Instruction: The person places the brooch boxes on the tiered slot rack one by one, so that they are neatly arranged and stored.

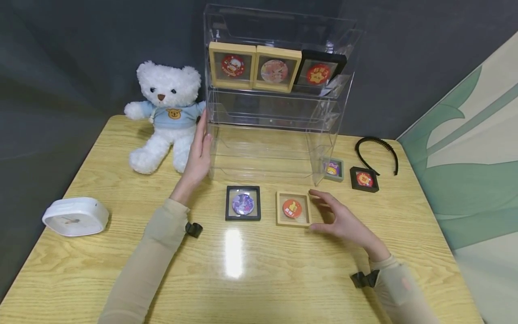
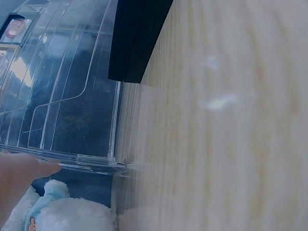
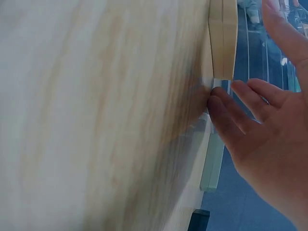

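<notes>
Cataloguing the wood-grain table (image 1: 283, 279), we record the following.

Clear rack (image 1: 275, 108): transparent, tiered, standing at the table's far side. Left hand (image 1: 198, 155): laid along the rack's left side, its fingers extended against the panel and curled round nothing we can see.

Tan frame (image 1: 293, 209): square, holding a red badge with a yellow thumbs-up, lying on the table in front of the rack, right of centre. Right hand (image 1: 344, 220): at this frame's right edge, fingers and thumb parted, fingertips by the far corner and thumb by the near one; we cannot tell whether they touch it, and we see no grip.

Dark frame (image 1: 243, 203): purple badge, lying left of the tan frame, apart from it.

On an upper tier of the rack we count three, side by side: two pale frames (image 1: 276, 69), one with a red badge and one with a pink, then a black frame (image 1: 319, 72) with a red star badge.

By the rack's lower right corner: a grey-green frame (image 1: 333, 169), purple badge; farther right, a small black frame (image 1: 364, 179), red badge; behind that, a black headband (image 1: 378, 139).

Left of the rack: a white teddy bear (image 1: 167, 103), seated, blue top. Nearer us on that side: a white clock (image 1: 77, 217).
</notes>
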Motion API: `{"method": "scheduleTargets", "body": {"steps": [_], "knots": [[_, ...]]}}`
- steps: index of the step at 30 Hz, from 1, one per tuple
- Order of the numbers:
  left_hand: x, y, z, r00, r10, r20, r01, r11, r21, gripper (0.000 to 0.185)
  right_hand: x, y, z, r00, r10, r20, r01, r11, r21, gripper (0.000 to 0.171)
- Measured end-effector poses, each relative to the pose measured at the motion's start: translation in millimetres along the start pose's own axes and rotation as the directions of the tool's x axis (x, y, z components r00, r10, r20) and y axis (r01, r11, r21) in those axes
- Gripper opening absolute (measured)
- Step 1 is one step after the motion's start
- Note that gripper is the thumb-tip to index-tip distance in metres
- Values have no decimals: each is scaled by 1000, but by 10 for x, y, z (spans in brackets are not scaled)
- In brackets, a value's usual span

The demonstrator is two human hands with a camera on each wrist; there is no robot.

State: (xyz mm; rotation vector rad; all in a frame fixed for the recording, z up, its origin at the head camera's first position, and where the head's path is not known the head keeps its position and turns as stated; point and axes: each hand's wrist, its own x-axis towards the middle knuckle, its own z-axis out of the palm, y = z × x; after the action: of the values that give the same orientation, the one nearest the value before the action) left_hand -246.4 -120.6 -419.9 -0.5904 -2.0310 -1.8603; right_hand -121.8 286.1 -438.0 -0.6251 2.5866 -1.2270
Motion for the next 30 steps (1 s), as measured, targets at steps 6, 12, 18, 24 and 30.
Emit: {"method": "scheduleTargets", "body": {"steps": [6, 12, 18, 24, 30], "knots": [[4, -9, 11, 1000, 16, 1, -16, 1000, -4, 59, -6, -14, 17, 999, -12, 32, 15, 997, -82, 104], [-1, -10, 6, 1000, -6, -2, 6, 1000, -3, 59, 39, -18, 31, 999, -22, 34, 27, 990, -136, 108], [1, 10, 0, 1000, -1, -1, 1, 1000, 18, 58, 77, -55, 31, 999, -23, 42, 32, 977, -210, 106], [-2, 9, 5, 1000, -1, 0, 1, 1000, 4, 59, 99, -77, 36, 998, -36, 42, 45, 973, -227, 106], [-15, -4, 3, 1000, -1, 0, 1, 1000, 5, 59, 117, -78, 39, 998, 23, 57, -10, 976, -217, 108]]}}
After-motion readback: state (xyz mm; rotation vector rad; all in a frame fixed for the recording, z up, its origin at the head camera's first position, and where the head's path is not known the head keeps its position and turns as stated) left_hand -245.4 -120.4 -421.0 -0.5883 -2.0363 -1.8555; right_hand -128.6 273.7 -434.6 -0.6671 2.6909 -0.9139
